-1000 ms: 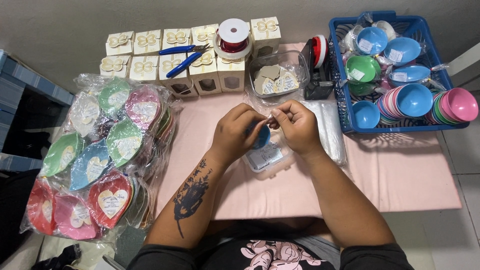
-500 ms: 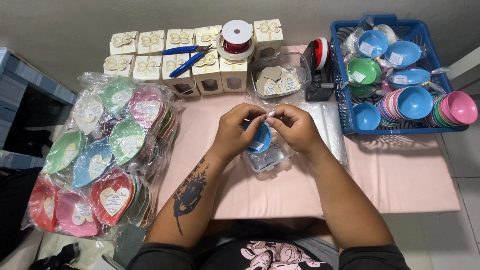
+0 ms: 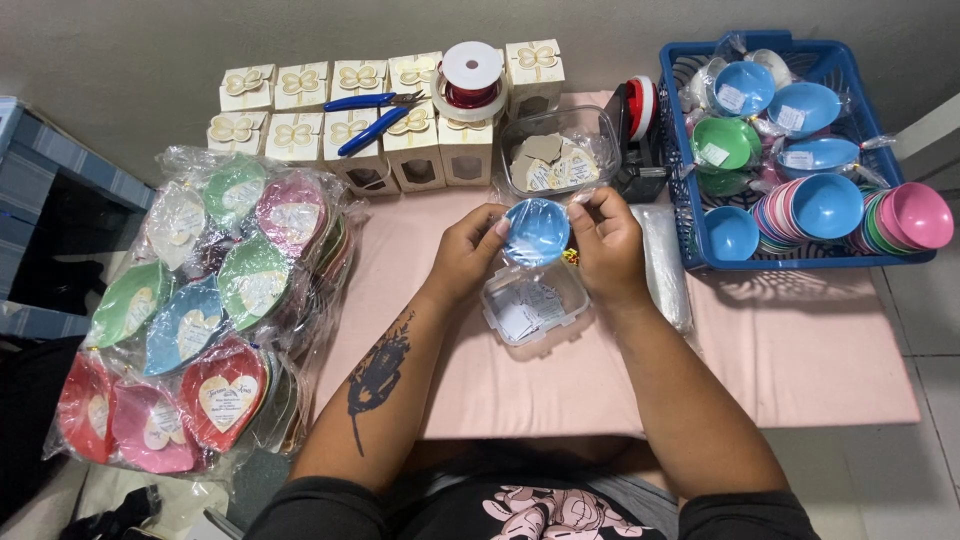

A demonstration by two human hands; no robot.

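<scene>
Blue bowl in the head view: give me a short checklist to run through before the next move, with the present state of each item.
1. Both hands on the blue bowl: ok. The left hand has it by its left edge and the right hand by its right.
2. Bowl clear of the table: ok, raised above the clear tub.
3. Clear wrap around the bowl: ok, a shiny film shows at its edges; whether it is sealed, cannot tell.
4. Label cards within reach: ok, the clear tub of cards sits right below the hands.
5. Room in the blue basket: cannot tell, it looks nearly full of bowls.
6. Pliers out of the way: ok, lying on the gift boxes.
</scene>
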